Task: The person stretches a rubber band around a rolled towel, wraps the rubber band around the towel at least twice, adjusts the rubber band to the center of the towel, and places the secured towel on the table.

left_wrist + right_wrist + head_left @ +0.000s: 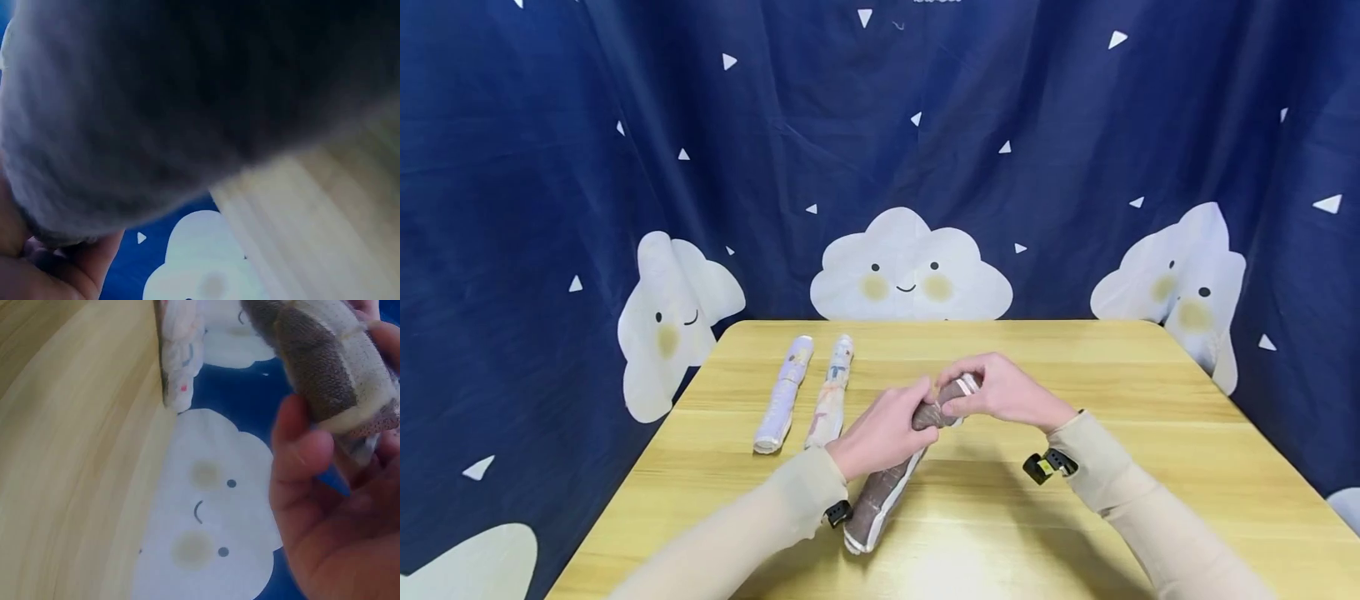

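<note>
A brown rolled towel [880, 500] with white edges slants over the table, its near end low and its far end raised. My left hand [880, 429] grips it around the middle. The far end of the roll is held between the thumb and fingers of my right hand [996, 393]. In the right wrist view, the towel's brown and white end [331, 369] lies against the fingers of my right hand [337, 512], and thin bands seem to cross it. The roll fills much of the left wrist view as a dark blur, with part of my left hand [56, 275] below.
Two more rolled towels lie side by side at the table's left: a lilac one [784, 396] and a white printed one [831, 396]. The wooden table [1112, 375] meets a dark blue curtain [1052, 83] with cloud patterns at the back and sides.
</note>
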Demonstrator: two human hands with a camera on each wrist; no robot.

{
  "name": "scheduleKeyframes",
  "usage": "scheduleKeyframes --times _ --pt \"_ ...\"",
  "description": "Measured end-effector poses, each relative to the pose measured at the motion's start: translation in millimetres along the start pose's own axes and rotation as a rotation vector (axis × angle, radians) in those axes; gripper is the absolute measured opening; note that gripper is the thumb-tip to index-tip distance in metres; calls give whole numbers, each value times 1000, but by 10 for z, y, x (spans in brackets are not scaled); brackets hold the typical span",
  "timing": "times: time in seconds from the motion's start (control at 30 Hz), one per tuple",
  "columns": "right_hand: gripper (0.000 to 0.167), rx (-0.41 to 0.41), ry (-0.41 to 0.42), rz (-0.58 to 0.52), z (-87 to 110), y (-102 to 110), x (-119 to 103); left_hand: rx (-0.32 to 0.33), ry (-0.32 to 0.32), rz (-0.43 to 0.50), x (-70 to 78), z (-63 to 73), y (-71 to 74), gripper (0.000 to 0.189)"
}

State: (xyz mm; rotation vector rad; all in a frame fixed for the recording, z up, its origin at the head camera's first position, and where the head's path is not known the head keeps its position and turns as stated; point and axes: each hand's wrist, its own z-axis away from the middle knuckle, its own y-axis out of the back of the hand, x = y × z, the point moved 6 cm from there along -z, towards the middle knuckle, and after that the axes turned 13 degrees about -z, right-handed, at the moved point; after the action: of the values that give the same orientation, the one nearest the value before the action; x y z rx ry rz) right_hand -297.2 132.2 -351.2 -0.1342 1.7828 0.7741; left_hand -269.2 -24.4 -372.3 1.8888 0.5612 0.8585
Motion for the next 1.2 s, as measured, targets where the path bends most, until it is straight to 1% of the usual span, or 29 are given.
scheduleKeyframes --times 0.1,0.17,0.2,0.37,0.47,0.5,0.57,0.6,0.67,0.77,0.83,0.9,0.97,1.03,1.13,1.2 --pt "33 -19 -13 -19 -16 -29 17 46 30 57 -30 11 35 24" --pt "34 -17 -8 -59 -1 -27 20 67 25 90 -37 9 56 24" --pt "33 -3 -6 -80 13 -11 17 72 17 105 -39 6 60 24" --pt "30 25 7 -149 68 67 -50 51 -15 188 -49 -12 62 25" --pt "27 17 -3 -162 79 77 -93 29 -18 208 -61 -6 53 30" --pt "26 20 -11 -167 79 80 -94 26 -22 196 -56 1 52 33" --pt "26 30 -26 -182 82 91 -110 41 -36 143 -44 22 57 40" --pt "26 34 -31 -192 83 98 -119 57 -50 108 -33 33 63 45" --pt "27 45 -45 -225 81 117 -128 109 -84 35 -4 54 91 52" --pt "26 61 -66 -265 77 147 -132 196 -156 -55 50 82 135 53" --pt "24 70 -84 -276 74 161 -123 228 -209 -98 91 100 150 51" --pt "21 78 -100 -264 63 164 -111 246 -247 -138 127 120 154 48" --pt "19 86 -112 -244 50 161 -103 249 -266 -187 160 133 156 45" --pt "17 94 -121 -229 41 153 -97 237 -258 -227 186 130 159 43" --pt "16 106 -136 -201 40 136 -92 193 -242 -265 224 108 151 39" --pt "16 107 -145 -182 43 120 -91 163 -238 -270 247 97 140 36"
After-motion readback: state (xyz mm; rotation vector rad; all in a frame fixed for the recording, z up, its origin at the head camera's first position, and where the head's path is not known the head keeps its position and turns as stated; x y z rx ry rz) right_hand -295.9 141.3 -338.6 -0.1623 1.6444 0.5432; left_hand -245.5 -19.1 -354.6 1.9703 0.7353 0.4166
